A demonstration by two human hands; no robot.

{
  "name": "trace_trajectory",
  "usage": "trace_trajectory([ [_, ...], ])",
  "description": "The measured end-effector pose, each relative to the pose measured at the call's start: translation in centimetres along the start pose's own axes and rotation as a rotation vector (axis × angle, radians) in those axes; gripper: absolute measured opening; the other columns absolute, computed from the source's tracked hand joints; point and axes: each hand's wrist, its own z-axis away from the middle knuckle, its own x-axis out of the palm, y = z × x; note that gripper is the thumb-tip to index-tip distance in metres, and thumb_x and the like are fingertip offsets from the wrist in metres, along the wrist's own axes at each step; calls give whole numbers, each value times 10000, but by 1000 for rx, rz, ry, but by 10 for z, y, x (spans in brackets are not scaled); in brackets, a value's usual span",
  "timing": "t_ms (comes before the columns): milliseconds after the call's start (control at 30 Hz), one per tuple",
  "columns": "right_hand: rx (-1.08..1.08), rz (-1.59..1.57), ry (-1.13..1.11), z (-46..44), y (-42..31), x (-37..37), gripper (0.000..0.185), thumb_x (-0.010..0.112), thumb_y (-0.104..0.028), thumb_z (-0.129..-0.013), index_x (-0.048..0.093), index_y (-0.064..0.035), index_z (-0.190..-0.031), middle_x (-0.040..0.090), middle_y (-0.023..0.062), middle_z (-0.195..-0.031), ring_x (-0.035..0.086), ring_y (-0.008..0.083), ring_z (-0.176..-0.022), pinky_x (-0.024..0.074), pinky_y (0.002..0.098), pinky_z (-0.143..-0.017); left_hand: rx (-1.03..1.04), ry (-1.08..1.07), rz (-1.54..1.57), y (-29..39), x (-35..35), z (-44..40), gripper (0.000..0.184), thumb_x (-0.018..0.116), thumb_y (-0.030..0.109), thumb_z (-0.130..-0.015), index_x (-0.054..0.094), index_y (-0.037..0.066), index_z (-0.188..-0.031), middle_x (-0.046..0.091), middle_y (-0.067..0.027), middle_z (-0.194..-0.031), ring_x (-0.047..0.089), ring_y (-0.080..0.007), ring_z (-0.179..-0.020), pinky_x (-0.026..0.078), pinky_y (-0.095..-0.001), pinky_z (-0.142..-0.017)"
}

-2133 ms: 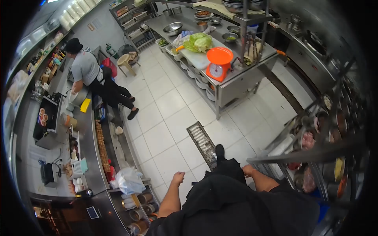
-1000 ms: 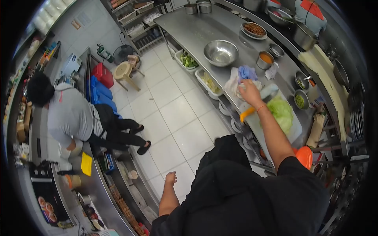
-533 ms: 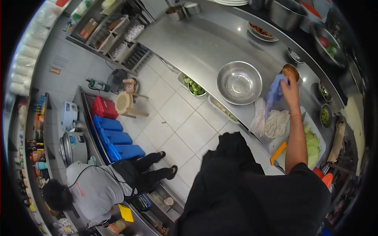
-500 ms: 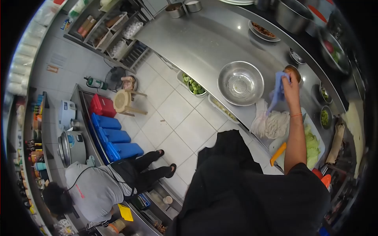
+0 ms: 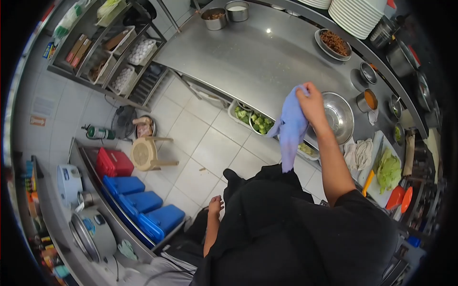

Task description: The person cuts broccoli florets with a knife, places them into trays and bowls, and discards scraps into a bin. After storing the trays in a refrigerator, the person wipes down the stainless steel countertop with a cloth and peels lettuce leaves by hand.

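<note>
Head view: right of centre, a lavender cloth [image 5: 292, 124] hangs from the right hand [image 5: 312, 102], its fingers pinching the top, in front of the desk's [image 5: 238, 57] near edge. Just beside that hand sits a metal bowl [image 5: 339, 117]; farther right lie whitish cloths [image 5: 359, 155] and lettuce [image 5: 389, 171]. At lower centre, the left hand [image 5: 215, 205] hangs empty, fingers loosely open.

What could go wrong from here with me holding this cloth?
The limp purple cloth in your right hand hangs near the green broccoli and might brush it. Your forearm passes by the round silver metal bowl and could nudge it. The orange handle by the white cutting board's edge could get bumped.
</note>
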Motion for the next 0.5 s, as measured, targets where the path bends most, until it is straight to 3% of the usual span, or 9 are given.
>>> trace_trajectory([
  [100,166,631,58,-17,15,50,399,664,-256,-886,598,-48,-1220,590,202,-1302,642,323,-1071,529,431,-882,-32,-57,-191,53,-68,-12,428,612,369,-994,566,67,-1294,642,-93,-1197,642,-261,-1081,554,-444,-810],
  [200,157,948,53,-9,40,108,567,654,-339,-910,527,-43,-1376,440,208,-1496,519,393,-1278,446,528,-1035,-71,-84,-339,65,-151,-53,440,617,372,-986,560,72,-1304,634,-116,-1222,638,-283,-1097,553,-470,-821],
  [233,300,870,-56,0,34,124,680,622,-384,-934,423,-50,-1492,335,200,-1583,349,430,-1428,309,568,-1154,-93,-84,-378,68,-178,-63,444,619,372,-983,558,75,-1307,631,-124,-1230,637,-290,-1100,551,-478,-824],
  [367,233,883,312,20,104,159,641,546,-343,-991,373,-65,-1542,302,207,-1608,302,408,-1470,239,547,-1204,-114,131,-38,103,-245,-91,439,612,373,-981,553,94,-1314,623,-130,-1240,631,-300,-1093,539,-480,-811],
  [433,277,886,456,7,116,159,617,535,-324,-996,382,-64,-1534,323,206,-1595,324,404,-1455,252,554,-1197,-113,173,54,120,-260,-92,429,602,369,-984,552,102,-1317,622,-127,-1243,628,-306,-1097,532,-484,-815],
  [500,330,879,596,-16,132,156,588,525,-301,-999,398,-61,-1521,352,207,-1577,352,407,-1434,265,566,-1189,-120,62,-20,129,-272,-109,422,593,367,-988,553,104,-1315,620,-120,-1250,626,-305,-1104,523,-499,-827],
])
